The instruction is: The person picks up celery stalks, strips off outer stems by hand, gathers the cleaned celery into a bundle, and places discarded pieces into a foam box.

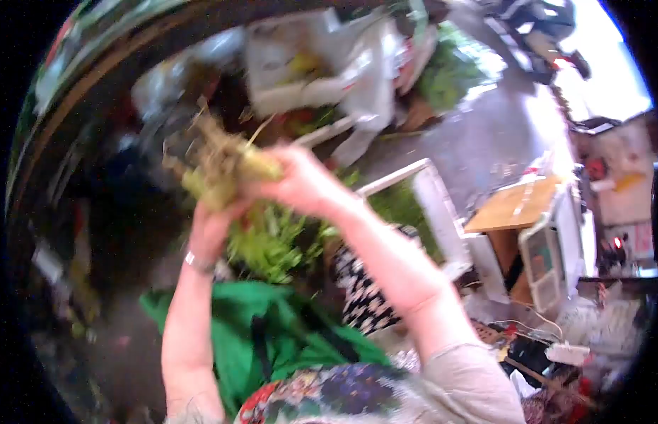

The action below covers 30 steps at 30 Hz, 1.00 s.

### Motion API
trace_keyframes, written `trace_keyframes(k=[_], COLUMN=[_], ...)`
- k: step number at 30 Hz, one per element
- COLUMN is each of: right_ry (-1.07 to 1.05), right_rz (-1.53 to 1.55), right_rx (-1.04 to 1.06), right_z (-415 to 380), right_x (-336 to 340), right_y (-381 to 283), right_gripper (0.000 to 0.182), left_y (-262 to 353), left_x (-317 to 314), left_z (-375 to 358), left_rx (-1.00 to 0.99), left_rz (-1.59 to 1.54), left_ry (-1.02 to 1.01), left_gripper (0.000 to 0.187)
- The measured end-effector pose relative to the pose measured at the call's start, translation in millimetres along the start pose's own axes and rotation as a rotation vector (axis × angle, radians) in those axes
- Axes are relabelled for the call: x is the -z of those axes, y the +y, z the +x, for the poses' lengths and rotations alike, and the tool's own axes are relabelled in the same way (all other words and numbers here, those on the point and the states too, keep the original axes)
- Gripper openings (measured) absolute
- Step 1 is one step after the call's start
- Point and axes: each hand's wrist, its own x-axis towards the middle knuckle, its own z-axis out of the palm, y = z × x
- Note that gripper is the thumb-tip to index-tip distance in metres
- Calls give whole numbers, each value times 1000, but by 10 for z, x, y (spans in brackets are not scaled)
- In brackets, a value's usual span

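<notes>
A bunch of celery-like leafy greens (269, 244) is in both my hands, its brown, tangled root end turned up and away from me. My left hand (214, 227), with a band on the wrist, is closed around it from below. From the right, my right hand (297, 178) grips the pale stalks close to the roots. Light green leaves hang down between my forearms. Motion blurs the fingers and the roots, and the bunch hides part of both hands.
A green cloth (244, 311) covers my lap. Beyond the bunch are a white foam box (293, 95) and clear plastic bags (375, 78). To the right, a white-sided container (442, 219) holds greens, near a wooden-topped stand (513, 205). More greens (449, 71) lie farther back.
</notes>
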Motion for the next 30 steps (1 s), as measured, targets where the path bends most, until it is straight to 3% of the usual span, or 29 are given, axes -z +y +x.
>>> trace_keyframes(k=[6,14,19,26,30], right_ry=[212,0,9,-126,-103], right_rz=[-91,-170,-277,-181,-58], right_rx=[110,178,133,-38,-94], right_z=[-56,-73,-62,-55,-93], right_x=[-77,77,66,130,142], right_y=[-112,-98,-108,-187,-262], right_gripper=[24,35,38,20,17], left_y=[51,158,172,167,99], left_x=[-172,-230,-201,-109,-101], left_z=[-43,-145,-141,-101,-109], left_rx=[-166,-137,-137,-100,-124], left_rz=[-45,-110,-80,2,-25], left_ry=[29,10,22,-42,-24], left_gripper=[34,26,24,20,21])
